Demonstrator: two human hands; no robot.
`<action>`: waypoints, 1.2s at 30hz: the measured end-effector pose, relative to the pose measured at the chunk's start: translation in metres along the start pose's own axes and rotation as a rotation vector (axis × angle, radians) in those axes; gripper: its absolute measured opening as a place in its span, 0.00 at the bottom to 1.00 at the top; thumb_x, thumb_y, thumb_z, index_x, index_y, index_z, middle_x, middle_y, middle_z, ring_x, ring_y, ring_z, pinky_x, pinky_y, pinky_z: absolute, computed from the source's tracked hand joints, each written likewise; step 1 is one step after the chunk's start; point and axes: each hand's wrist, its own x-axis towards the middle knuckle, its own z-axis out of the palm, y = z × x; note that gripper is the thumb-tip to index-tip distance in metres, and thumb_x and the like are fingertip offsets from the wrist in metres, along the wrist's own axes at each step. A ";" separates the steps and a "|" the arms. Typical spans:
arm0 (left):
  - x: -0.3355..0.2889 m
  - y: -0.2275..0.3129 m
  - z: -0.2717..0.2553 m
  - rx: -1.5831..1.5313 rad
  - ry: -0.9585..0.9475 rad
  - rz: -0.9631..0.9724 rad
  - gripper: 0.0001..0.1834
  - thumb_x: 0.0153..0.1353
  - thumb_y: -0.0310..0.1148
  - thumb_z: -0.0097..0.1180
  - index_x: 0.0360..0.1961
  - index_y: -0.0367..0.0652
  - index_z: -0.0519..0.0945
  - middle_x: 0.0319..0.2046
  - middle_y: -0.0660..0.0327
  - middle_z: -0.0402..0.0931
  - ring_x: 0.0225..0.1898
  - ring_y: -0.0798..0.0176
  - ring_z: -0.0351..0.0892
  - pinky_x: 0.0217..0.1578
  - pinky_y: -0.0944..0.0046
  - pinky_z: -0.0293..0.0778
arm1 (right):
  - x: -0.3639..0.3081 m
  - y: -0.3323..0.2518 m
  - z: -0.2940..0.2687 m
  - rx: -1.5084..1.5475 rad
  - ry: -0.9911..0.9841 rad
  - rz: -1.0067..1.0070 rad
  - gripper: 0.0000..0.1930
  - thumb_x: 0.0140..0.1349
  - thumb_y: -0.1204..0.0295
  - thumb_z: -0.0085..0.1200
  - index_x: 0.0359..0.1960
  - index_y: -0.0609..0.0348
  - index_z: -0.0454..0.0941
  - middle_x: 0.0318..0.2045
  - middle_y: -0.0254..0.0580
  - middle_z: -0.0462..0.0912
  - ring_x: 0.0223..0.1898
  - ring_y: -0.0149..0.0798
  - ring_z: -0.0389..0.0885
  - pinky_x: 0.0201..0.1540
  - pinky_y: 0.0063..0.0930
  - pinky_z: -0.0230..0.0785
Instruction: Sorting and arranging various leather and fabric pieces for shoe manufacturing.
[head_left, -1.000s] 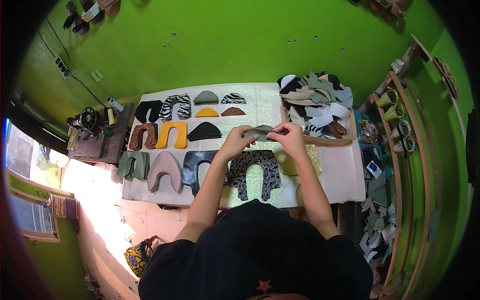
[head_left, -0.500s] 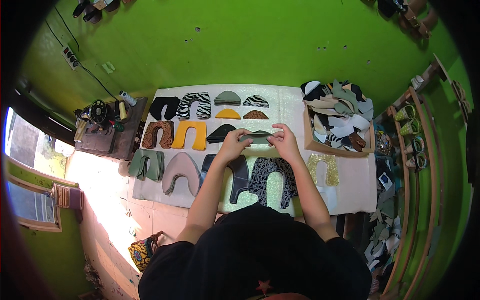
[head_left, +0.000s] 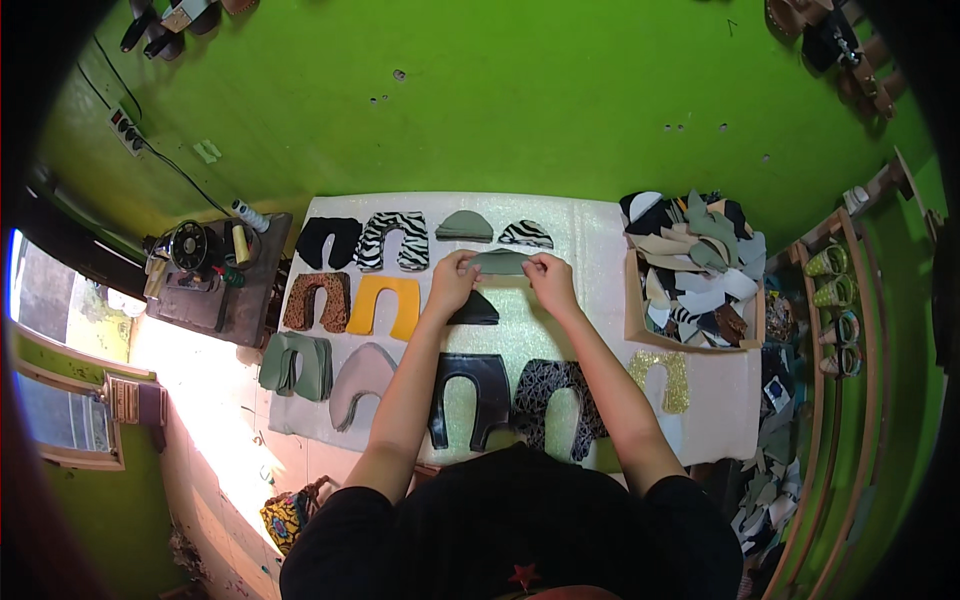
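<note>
Over the middle of the table, a grey-green half-moon piece of material (head_left: 500, 263) is stretched between my two hands. My left hand (head_left: 455, 286) pinches its left end, and my right hand (head_left: 552, 284) pinches its right end. Just below the left fingers lies a black half-moon stack (head_left: 475, 311), partly covered by that hand. Beyond the hands sit a grey-green half-moon stack (head_left: 464, 227) and a zebra-striped half-moon stack (head_left: 527, 235). The small yellow and leopard-spotted half-moons are hidden behind the held piece and hands.
U-shaped pieces lie about: zebra-striped (head_left: 391, 240), yellow (head_left: 384, 297), shiny black (head_left: 454, 385), gold glitter (head_left: 674, 380). A box of scraps (head_left: 640, 325) stands at the right. A sewing machine (head_left: 190, 255) is at the left, a sandal rack (head_left: 826, 400) far right.
The view has shifted, so the table sits lower in the picture. My right fingers, raised before, now close on the piece's end. The piece now covers the small yellow and spotted half-moons.
</note>
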 end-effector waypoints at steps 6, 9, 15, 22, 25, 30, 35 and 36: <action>0.053 -0.013 -0.026 0.275 0.249 0.083 0.11 0.49 0.19 0.52 0.35 0.36 0.70 0.19 0.59 0.72 0.18 0.69 0.75 0.19 0.71 0.69 | 0.060 -0.001 0.042 0.036 0.064 -0.005 0.07 0.48 0.77 0.51 0.30 0.62 0.70 0.16 0.41 0.74 0.19 0.36 0.74 0.25 0.28 0.66; 0.077 -0.023 -0.036 0.444 0.295 0.181 0.07 0.48 0.20 0.52 0.31 0.36 0.73 0.18 0.54 0.73 0.20 0.57 0.75 0.24 0.64 0.71 | 0.085 0.006 0.061 -0.074 0.035 -0.054 0.05 0.49 0.75 0.52 0.28 0.60 0.73 0.17 0.47 0.75 0.20 0.43 0.75 0.26 0.32 0.66; 0.103 -0.030 -0.041 0.810 0.282 0.182 0.07 0.49 0.25 0.51 0.30 0.41 0.79 0.30 0.50 0.75 0.36 0.49 0.73 0.38 0.58 0.69 | 0.103 0.033 0.088 -0.171 0.052 -0.102 0.07 0.51 0.72 0.52 0.30 0.60 0.77 0.21 0.50 0.78 0.25 0.48 0.77 0.32 0.36 0.68; 0.098 -0.034 -0.038 1.254 0.156 0.018 0.11 0.49 0.31 0.53 0.36 0.48 0.80 0.46 0.56 0.67 0.48 0.52 0.63 0.42 0.57 0.68 | 0.085 0.035 0.081 -0.418 -0.150 -0.019 0.13 0.52 0.69 0.51 0.40 0.56 0.75 0.38 0.50 0.70 0.41 0.51 0.72 0.42 0.38 0.67; 0.090 -0.023 -0.029 1.266 0.219 0.103 0.15 0.47 0.33 0.57 0.39 0.48 0.78 0.50 0.53 0.62 0.50 0.50 0.60 0.44 0.54 0.65 | 0.071 0.026 0.068 -0.421 -0.116 -0.077 0.14 0.51 0.70 0.52 0.42 0.55 0.73 0.38 0.50 0.69 0.40 0.50 0.72 0.41 0.37 0.68; 0.064 -0.005 -0.008 1.157 0.219 0.154 0.19 0.45 0.35 0.59 0.42 0.48 0.76 0.52 0.49 0.58 0.53 0.47 0.57 0.47 0.52 0.63 | 0.014 0.008 0.019 -0.204 -0.048 -0.041 0.13 0.49 0.72 0.55 0.39 0.56 0.74 0.33 0.46 0.70 0.32 0.44 0.73 0.35 0.32 0.67; 0.031 0.002 0.044 1.039 0.029 0.201 0.21 0.45 0.41 0.60 0.42 0.50 0.76 0.53 0.47 0.58 0.55 0.43 0.55 0.52 0.48 0.59 | -0.034 0.019 -0.067 -0.129 0.232 -0.037 0.09 0.50 0.76 0.53 0.35 0.59 0.74 0.32 0.47 0.70 0.31 0.44 0.73 0.34 0.31 0.66; 0.026 0.004 0.059 1.017 -0.024 0.235 0.20 0.45 0.41 0.60 0.42 0.50 0.76 0.53 0.47 0.58 0.56 0.43 0.54 0.52 0.48 0.58 | -0.040 0.020 -0.089 -0.129 0.291 -0.022 0.09 0.50 0.77 0.52 0.35 0.59 0.74 0.31 0.47 0.70 0.30 0.44 0.73 0.34 0.31 0.66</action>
